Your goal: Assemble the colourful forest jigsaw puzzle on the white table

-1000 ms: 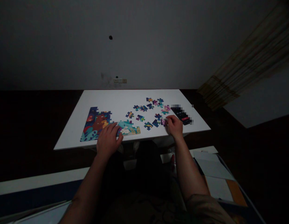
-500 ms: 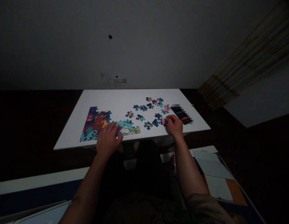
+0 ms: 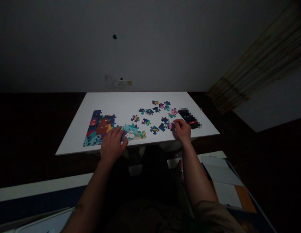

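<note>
My left hand (image 3: 113,142) lies with its fingers spread over the lower part of a partly joined jigsaw puzzle (image 3: 94,127), which shows a brown bear and a white rabbit. It hides some of the picture near the table's front edge. To the right, my right hand (image 3: 183,130) is closed, its fingers curled at the edge of a purple and pink puzzle piece (image 3: 171,126). That piece lies by a dark blue puzzle piece (image 3: 162,127). Several loose pieces, among them a puzzle piece with yellow and teal (image 3: 154,130), are scattered between the hands and farther back.
A white table (image 3: 75,129) carries the puzzle. At its right side, just beyond my right hand, is a black phone (image 3: 189,119) with a lit screen, partly blurred. Papers (image 3: 222,170) lie on a surface at my right. A wall with a socket (image 3: 125,83) stands behind.
Both hands stay in nearly the same places. The purple and pink piece at my right fingertips shows slightly more; the loose pieces have not visibly moved.
</note>
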`<state>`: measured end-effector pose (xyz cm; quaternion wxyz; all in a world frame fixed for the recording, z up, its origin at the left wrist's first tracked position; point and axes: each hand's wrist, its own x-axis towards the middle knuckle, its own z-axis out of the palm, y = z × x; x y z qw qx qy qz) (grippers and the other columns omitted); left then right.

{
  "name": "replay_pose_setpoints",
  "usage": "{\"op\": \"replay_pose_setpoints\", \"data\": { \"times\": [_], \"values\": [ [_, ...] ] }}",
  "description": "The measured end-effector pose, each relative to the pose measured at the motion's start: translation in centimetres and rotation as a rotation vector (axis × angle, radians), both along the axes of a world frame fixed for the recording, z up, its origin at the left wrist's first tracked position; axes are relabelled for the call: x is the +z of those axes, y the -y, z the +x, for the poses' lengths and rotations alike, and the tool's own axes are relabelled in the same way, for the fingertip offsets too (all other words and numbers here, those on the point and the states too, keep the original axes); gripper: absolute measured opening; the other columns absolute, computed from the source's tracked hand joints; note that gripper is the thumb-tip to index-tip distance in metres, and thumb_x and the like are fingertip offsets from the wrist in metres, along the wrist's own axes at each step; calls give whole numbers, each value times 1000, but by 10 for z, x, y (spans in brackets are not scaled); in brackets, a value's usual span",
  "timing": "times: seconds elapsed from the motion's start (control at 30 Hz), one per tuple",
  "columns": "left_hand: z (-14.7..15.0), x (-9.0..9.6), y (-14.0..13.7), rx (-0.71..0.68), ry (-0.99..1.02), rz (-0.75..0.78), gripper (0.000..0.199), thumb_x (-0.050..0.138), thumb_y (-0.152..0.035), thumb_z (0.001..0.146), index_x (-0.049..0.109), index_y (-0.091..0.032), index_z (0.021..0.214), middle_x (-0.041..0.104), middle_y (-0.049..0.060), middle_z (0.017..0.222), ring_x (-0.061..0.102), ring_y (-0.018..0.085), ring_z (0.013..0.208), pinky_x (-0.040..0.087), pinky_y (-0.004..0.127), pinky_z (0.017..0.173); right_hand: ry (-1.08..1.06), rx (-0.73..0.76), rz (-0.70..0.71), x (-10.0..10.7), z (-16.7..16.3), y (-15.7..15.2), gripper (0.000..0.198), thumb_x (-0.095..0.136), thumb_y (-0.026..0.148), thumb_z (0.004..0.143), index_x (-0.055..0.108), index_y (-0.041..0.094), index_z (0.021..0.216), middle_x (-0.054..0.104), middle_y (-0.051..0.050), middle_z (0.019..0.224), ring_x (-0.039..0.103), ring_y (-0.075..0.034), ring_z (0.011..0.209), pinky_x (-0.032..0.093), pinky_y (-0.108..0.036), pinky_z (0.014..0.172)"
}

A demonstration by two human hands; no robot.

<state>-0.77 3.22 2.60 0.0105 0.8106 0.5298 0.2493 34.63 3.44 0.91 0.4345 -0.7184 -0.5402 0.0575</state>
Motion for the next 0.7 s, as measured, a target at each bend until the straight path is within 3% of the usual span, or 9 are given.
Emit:
{"op": "replay_pose_setpoints", "data": {
  "times": [0.7],
  "values": [
    [0, -1, 0, 2, 12, -11, 32, 46, -32, 87, 57, -24, 117, 54, 10, 133, 48, 32, 120, 37, 52, 103, 34, 23, -35, 1, -1, 1, 29, 42, 33, 85, 68, 22, 94, 69, -4, 77, 60, -22, 69, 44, -32, 67]
  ]
}}
